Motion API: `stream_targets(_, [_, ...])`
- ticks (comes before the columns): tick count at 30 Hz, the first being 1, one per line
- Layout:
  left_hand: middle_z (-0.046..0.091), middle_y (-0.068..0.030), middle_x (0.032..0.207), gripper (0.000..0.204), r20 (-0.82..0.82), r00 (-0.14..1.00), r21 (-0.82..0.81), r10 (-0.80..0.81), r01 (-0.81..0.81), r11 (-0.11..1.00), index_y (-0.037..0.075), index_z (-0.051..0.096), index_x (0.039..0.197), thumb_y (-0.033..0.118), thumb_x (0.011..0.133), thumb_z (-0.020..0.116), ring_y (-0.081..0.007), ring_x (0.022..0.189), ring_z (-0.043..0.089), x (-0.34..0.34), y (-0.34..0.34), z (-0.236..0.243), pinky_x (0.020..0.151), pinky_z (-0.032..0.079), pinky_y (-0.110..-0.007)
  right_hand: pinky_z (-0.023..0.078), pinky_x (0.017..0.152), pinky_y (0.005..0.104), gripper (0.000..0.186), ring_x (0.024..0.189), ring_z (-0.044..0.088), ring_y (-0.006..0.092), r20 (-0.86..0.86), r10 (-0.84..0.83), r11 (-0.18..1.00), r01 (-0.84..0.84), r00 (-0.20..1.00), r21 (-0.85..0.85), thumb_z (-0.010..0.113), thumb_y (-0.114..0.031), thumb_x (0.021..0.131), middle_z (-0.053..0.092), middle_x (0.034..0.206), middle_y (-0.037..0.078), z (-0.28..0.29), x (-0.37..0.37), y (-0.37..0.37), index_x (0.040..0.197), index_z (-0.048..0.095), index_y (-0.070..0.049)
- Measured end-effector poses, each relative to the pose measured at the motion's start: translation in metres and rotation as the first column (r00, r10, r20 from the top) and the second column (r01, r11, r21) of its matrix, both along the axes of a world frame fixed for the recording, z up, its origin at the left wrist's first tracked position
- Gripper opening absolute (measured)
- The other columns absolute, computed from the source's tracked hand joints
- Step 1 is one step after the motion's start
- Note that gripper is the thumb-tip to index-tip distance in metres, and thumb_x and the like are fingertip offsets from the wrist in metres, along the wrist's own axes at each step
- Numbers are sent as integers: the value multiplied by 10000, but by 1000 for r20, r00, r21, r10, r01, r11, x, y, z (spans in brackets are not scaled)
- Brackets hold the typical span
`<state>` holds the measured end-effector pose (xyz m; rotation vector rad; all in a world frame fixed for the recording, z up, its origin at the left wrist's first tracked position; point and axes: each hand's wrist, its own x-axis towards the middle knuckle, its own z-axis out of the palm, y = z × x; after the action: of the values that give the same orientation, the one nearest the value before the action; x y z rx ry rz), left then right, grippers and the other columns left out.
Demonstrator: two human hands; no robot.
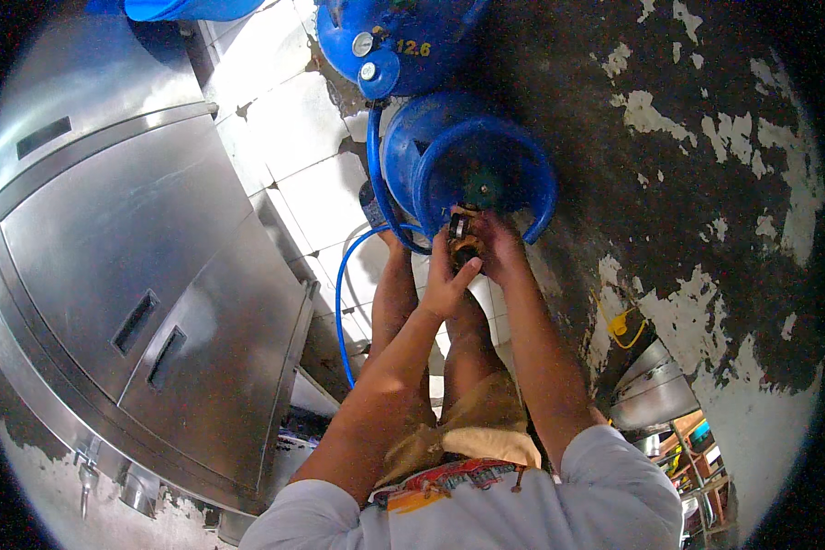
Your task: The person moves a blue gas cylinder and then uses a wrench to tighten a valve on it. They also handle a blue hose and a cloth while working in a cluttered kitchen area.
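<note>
A blue gas cylinder [458, 160] stands on the white tiled floor in front of me, seen from above, with a round blue collar around its valve. A brass regulator [464, 240] sits at the collar's near edge. My left hand [447, 280] grips the regulator from below, thumb up along its side. My right hand [497, 243] holds it from the right, fingers curled over the top. A blue hose [342, 293] runs from the regulator area down past my left leg.
A second blue cylinder [390, 41] stands behind the first. A large stainless steel cabinet [128, 266] with recessed handles fills the left. A dark wall with peeling paint [706, 183] is on the right, with a yellow wire [621, 323] and metal trays [651, 394] below.
</note>
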<state>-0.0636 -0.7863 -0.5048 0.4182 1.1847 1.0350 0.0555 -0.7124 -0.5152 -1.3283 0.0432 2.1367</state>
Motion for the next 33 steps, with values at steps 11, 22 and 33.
stream_targets(11, [474, -153, 1247, 735, 5, 999, 15, 41, -41, 999, -20, 268, 1370, 284, 830, 663, -241, 1165, 459, 6, 4, 1, 1001, 357, -368, 395, 1005, 399, 364, 1180, 524, 252, 77, -56, 982, 69, 995, -178, 530, -266, 901, 554, 1281, 123, -33, 18, -21, 1196, 551, -54])
stream_targets(22, [483, -143, 1245, 758, 47, 997, -34, 53, -51, 998, -7, 225, 1408, 262, 845, 654, -237, 1137, 485, 5, 3, 5, 983, 376, -358, 507, 860, 410, 437, 956, 636, 264, 182, -62, 998, 58, 981, 25, 598, -342, 863, 642, 1118, 120, -10, 9, -15, 1205, 569, -70])
stream_targets(33, [486, -135, 1228, 688, 63, 994, -85, 94, -88, 992, 13, 240, 1391, 160, 850, 639, -219, 1132, 477, 7, 2, 5, 947, 412, -336, 461, 930, 398, 428, 1049, 595, 252, 75, -184, 982, 181, 980, 52, 544, -327, 899, 619, 1164, 109, 9, 6, -16, 1221, 547, -44])
